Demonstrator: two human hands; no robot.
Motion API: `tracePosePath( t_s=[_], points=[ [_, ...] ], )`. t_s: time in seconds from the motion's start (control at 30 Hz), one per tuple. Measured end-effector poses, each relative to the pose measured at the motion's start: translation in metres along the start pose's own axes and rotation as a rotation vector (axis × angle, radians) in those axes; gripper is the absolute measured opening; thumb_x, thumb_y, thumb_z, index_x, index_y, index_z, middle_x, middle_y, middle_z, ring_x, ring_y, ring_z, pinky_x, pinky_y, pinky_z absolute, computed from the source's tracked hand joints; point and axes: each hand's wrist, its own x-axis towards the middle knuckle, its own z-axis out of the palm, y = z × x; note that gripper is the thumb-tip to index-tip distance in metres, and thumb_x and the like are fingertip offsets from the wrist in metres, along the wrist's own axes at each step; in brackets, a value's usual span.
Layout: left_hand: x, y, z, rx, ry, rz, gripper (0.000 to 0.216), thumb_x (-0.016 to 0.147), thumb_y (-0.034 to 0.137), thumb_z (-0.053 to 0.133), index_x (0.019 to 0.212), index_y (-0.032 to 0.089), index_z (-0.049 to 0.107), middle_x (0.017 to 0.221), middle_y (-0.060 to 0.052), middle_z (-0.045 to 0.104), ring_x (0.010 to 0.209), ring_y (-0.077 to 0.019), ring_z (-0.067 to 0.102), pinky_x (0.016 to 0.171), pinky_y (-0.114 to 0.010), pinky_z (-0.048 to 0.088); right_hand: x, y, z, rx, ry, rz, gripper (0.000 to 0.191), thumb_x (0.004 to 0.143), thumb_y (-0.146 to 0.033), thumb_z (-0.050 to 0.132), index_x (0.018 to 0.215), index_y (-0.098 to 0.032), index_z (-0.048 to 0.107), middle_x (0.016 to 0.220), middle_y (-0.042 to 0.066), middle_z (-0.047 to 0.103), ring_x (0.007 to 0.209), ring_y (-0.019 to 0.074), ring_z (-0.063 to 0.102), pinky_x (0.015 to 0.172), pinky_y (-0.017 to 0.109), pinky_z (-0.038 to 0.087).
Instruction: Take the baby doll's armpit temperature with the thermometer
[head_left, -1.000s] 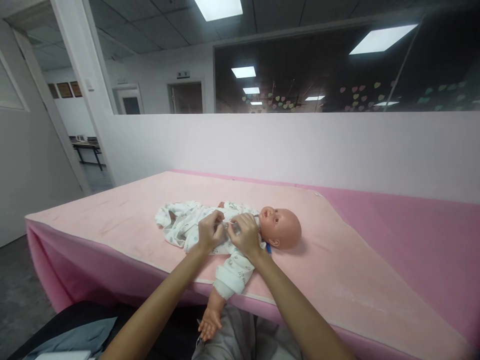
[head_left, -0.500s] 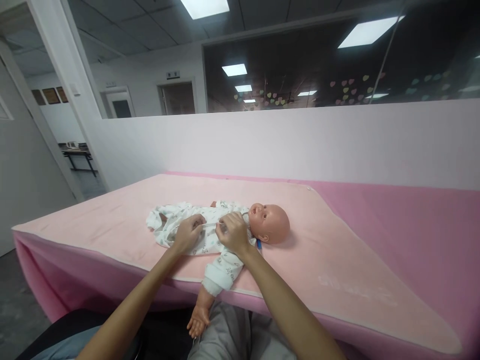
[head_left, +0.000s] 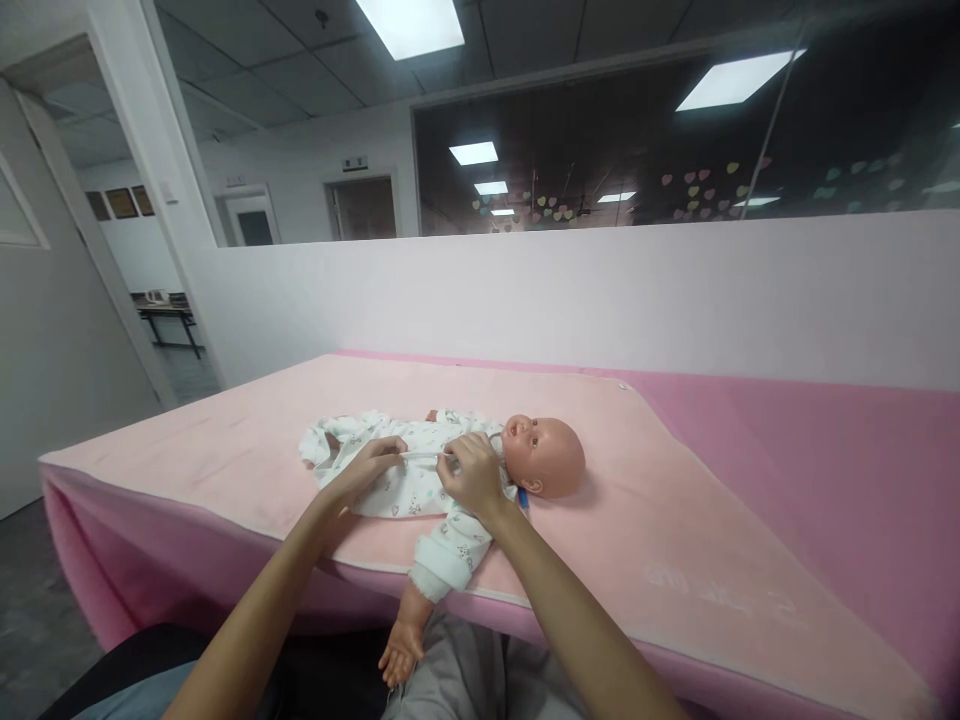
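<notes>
A baby doll (head_left: 551, 458) lies on its back, its head to the right. It wears a white printed romper (head_left: 412, 492); one sleeve and bare doll hand (head_left: 403, 652) hang over the near edge. Over the doll's belly, my left hand (head_left: 369, 468) is closed in a pinch on one end of a thin white cloth tie (head_left: 422, 455). My right hand (head_left: 472, 470), near the chest, pinches the tie's other end. The strip runs straight between both hands. My fingers partly hide the romper's front.
Beneath the doll is a peach mat (head_left: 675, 560) over a pink cover (head_left: 825, 450). A low white wall (head_left: 562, 300) with windows stands behind. At left are a door (head_left: 60, 330) and a distant table (head_left: 166, 310). A blue bit (head_left: 523, 498) shows by the doll's neck.
The view has shifted slightly, so everything sits a little lower and to the right. My left hand's fingers have flattened somewhat along the strip; both hands keep their pinch.
</notes>
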Motion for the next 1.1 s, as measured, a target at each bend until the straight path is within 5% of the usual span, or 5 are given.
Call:
tracePosePath(
  t_s=[0.2,0.47,1.1],
  points=[
    [-0.003,-0.002,0.000,0.067,0.075,0.059,0.033,0.072,0.046,0.055,0.087,0.017,0.061,0.075,-0.003,0.060,0.067,-0.0162,0.054,0.055,-0.023,0.039,0.000,0.000,0.000,-0.001,0.013,0.019,0.011,0.074,-0.018,0.049,0.064,-0.021,0.047,0.063,0.002,0.054,0.066,0.0163,0.047,0.067,0.029,0.036],
    [-0.003,0.000,0.002,0.189,0.069,0.134,0.036,0.062,0.037,0.069,0.092,0.019,0.065,0.096,-0.006,0.065,0.087,-0.0227,0.058,0.069,-0.028,0.046,0.001,-0.001,-0.001,0.016,0.027,0.027,0.012,0.074,-0.019,0.050,0.063,-0.021,0.046,0.062,0.001,0.053,0.065,0.0163,0.046,0.067,0.029,0.036],
    [0.003,-0.014,-0.002,0.114,0.128,0.094,0.026,0.064,0.040,0.068,0.078,0.019,0.072,0.088,-0.006,0.070,0.083,-0.0226,0.060,0.069,-0.027,0.045,0.000,0.001,0.000,0.014,0.049,0.012,0.013,0.075,-0.019,0.049,0.062,-0.020,0.046,0.061,0.000,0.053,0.063,0.0145,0.046,0.067,0.027,0.036]
  ],
)
